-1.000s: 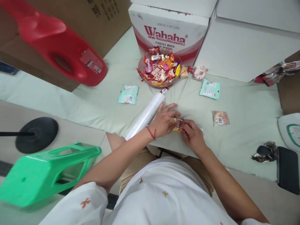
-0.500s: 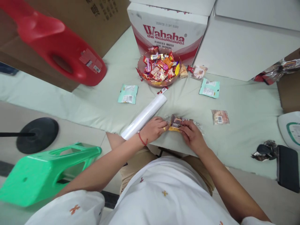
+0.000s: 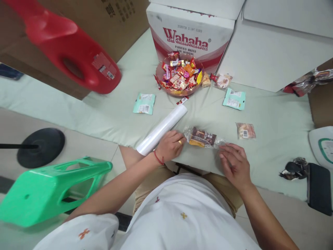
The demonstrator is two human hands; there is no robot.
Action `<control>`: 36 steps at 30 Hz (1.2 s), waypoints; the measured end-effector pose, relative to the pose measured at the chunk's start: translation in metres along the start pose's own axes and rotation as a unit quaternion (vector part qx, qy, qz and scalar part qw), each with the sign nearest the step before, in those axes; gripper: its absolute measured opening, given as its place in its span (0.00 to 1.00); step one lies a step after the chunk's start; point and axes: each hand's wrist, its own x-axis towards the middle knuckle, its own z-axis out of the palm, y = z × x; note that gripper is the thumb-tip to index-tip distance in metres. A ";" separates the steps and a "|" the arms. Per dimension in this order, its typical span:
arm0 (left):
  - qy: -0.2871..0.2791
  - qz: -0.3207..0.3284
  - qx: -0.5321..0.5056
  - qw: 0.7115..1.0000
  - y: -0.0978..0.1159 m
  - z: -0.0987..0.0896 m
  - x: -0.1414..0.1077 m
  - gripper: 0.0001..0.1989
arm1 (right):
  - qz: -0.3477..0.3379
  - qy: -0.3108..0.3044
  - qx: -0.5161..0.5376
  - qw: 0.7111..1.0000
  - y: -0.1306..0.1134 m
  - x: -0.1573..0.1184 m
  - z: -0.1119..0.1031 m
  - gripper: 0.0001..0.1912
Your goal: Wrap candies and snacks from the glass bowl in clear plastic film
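A brown and yellow cocoa snack packet (image 3: pixel 201 136) lies near the table's front edge, wrapped in clear plastic film (image 3: pixel 187 132) that sticks out at both ends. At the film's left end, my left hand (image 3: pixel 170 144) is closed with its fingers curled on the film. My right hand (image 3: pixel 236 164) is at the right end, fingertips by the loose film, thumb apart from the fingers. Behind my left hand a white roll of plastic wrap (image 3: pixel 162 129) lies slantwise, touching or almost touching the hand.
A bowl of wrapped candies (image 3: pixel 179 91) stands before a Wahaha carton (image 3: pixel 192 38). Mint-green packets (image 3: pixel 144 103) and a small pinkish packet (image 3: pixel 246 131) lie around. A red jug (image 3: pixel 85 59) is left, a green stool (image 3: pixel 52 191) below; keys (image 3: pixel 293 168) and a phone (image 3: pixel 319 187) right.
My right hand has moved right, off the packet's body to the end of the film, and its thumb has spread from the fingers. My left hand stays at the left end.
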 end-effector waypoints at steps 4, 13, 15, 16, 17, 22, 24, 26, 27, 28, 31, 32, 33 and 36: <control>0.107 -0.028 -0.006 0.994 0.021 0.001 0.011 0.18 | -0.030 -0.044 -0.033 0.998 -0.003 0.015 0.015 0.30; -0.194 -0.027 -0.071 0.978 0.011 0.009 0.008 0.29 | -0.022 -0.232 -0.132 0.963 0.026 -0.028 0.001 0.39; -0.200 -0.030 -0.089 0.975 0.008 0.004 0.001 0.29 | -0.014 -0.238 -0.148 0.960 0.039 -0.035 -0.015 0.36; -0.198 -0.035 -0.103 0.974 0.008 0.001 -0.002 0.29 | -0.008 -0.237 -0.157 0.959 0.044 -0.036 -0.022 0.35; -0.194 -0.043 -0.119 0.973 0.011 -0.003 -0.005 0.29 | -0.001 -0.232 -0.166 0.958 0.049 -0.036 -0.028 0.34; -0.156 -0.132 -0.218 0.954 0.031 -0.025 -0.018 0.27 | 0.024 -0.096 -0.148 0.984 0.039 -0.019 -0.031 0.23; -0.116 -0.181 -0.255 0.943 0.034 -0.031 -0.023 0.24 | 0.017 -0.021 -0.100 0.995 0.015 -0.013 -0.020 0.21; -0.070 -0.222 -0.255 0.938 0.034 -0.034 -0.027 0.21 | -0.020 -0.006 -0.059 0.998 -0.013 -0.009 -0.001 0.23; -0.050 -0.233 -0.243 0.940 0.033 -0.034 -0.028 0.20 | -0.042 -0.019 -0.054 0.997 -0.027 -0.007 0.010 0.24; -0.035 -0.236 -0.227 0.944 0.032 -0.033 -0.028 0.20 | -0.056 -0.038 -0.059 0.996 -0.039 -0.005 0.022 0.26; -0.017 -0.209 -0.184 0.960 0.028 -0.026 -0.025 0.20 | -0.041 -0.062 -0.095 0.993 -0.057 0.004 0.055 0.27; -0.015 -0.191 -0.176 0.966 0.027 -0.024 -0.023 0.22 | -0.032 -0.060 -0.103 0.992 -0.058 0.008 0.062 0.26; -0.015 -0.172 -0.170 0.970 0.026 -0.021 -0.021 0.24 | -0.028 -0.055 -0.104 0.993 -0.058 0.010 0.067 0.24; -0.030 -0.102 -0.169 0.980 0.025 -0.014 -0.014 0.31 | -0.029 -0.035 -0.055 0.997 -0.051 0.009 0.064 0.17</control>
